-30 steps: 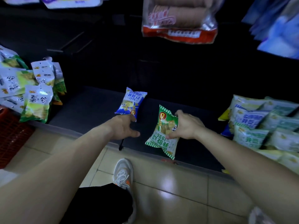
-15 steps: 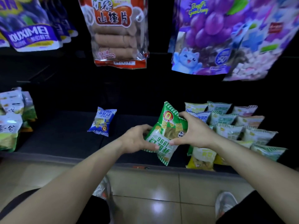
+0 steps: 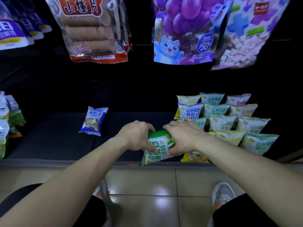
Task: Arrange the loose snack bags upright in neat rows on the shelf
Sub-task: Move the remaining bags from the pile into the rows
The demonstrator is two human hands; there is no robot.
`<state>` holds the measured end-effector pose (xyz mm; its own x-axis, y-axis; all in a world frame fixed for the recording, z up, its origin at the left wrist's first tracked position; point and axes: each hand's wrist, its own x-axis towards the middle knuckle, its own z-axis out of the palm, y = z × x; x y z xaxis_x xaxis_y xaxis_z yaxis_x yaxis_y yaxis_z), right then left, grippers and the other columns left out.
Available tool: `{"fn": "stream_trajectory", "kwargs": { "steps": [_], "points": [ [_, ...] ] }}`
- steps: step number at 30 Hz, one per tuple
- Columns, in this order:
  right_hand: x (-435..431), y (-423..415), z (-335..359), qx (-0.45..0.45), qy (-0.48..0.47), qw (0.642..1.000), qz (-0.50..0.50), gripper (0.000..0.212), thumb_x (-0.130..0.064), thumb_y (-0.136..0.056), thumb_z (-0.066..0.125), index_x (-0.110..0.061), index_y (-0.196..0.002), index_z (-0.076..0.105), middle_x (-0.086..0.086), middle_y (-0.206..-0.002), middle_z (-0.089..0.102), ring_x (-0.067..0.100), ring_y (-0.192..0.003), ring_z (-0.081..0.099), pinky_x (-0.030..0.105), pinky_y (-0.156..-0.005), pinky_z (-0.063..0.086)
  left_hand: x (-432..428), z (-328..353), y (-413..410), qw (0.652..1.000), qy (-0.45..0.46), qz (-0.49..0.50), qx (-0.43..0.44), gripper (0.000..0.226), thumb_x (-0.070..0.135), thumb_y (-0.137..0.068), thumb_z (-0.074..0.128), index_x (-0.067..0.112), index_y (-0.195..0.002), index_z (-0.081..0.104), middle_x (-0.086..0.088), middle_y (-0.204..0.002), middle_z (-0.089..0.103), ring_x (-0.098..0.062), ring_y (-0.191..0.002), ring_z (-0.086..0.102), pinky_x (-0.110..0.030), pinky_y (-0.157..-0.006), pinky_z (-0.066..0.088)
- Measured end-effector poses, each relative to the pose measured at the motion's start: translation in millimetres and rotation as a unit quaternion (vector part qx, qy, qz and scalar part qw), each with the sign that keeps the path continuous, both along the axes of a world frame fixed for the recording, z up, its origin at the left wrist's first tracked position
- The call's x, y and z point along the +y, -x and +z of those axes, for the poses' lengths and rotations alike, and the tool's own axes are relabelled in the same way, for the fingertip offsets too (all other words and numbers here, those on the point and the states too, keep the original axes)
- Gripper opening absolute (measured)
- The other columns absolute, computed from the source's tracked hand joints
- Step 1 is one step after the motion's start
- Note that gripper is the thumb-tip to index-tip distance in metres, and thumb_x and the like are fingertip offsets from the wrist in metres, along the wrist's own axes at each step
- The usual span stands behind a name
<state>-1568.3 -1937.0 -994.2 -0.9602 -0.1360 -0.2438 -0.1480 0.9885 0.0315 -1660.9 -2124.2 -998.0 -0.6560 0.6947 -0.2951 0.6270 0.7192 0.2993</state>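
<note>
One green snack bag (image 3: 159, 147) is in hand. The left hand (image 3: 136, 136) curls its fingers round the bag's left side and the right hand (image 3: 184, 138) clasps its right side, holding it just over the front lip of the shelf (image 3: 49, 143). Just right of the grip and behind it, the arranged bags (image 3: 221, 119) stand upright in several rows, which looks like the finished part. The held bag seems bound for the near-left corner of that block, beside a yellow bag (image 3: 195, 157) under the right wrist. Well left of the grip, a blue bag (image 3: 94, 120) sits alone outside any row, probably the one left to place. Farther left, more bags (image 3: 6, 122) cluster at the picture's edge; whether they need tidying cannot be told.
</note>
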Motion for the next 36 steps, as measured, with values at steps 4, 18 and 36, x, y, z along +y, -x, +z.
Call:
{"fn": "stream_trajectory", "kwargs": {
  "steps": [4, 18, 36],
  "points": [
    [8, 10, -6, -0.049, 0.055, 0.996, -0.052, 0.107, -0.083, -0.052, 0.068, -0.031, -0.141, 0.039, -0.004, -0.119, 0.056, 0.022, -0.107, 0.054, 0.039, -0.08, 0.041, 3, 4, 7, 0.998, -0.054, 0.013, -0.004, 0.069, 0.068, -0.048, 0.08, 0.041, -0.108, 0.059, 0.018, -0.081, 0.064, 0.0, -0.072, 0.06, -0.033, -0.066, 0.054],
    [34, 20, -8, 0.0, 0.34, 0.921, -0.19, 0.094, -0.071, -0.06, 0.078, -0.037, -0.139, 0.042, -0.015, -0.125, 0.059, 0.011, -0.108, 0.059, 0.036, -0.086, 0.05, -12, 2, 34, 0.954, -0.242, 0.109, -0.14, 0.072, 0.048, -0.063, 0.087, 0.033, -0.126, 0.056, 0.014, -0.118, 0.06, 0.001, -0.107, 0.055, -0.018, -0.085, 0.043],
    [155, 64, -56, -0.01, 0.099, 0.964, -0.248, 0.079, -0.059, -0.089, 0.06, -0.024, -0.153, 0.029, 0.01, -0.155, 0.027, 0.034, -0.134, 0.04, 0.046, -0.102, 0.042, 81, -84, 137, 0.99, -0.004, 0.134, 0.035, 0.077, 0.047, -0.072, 0.081, 0.03, -0.139, 0.046, 0.001, -0.11, 0.064, -0.018, -0.09, 0.061, -0.038, -0.073, 0.055]
  ]
}}
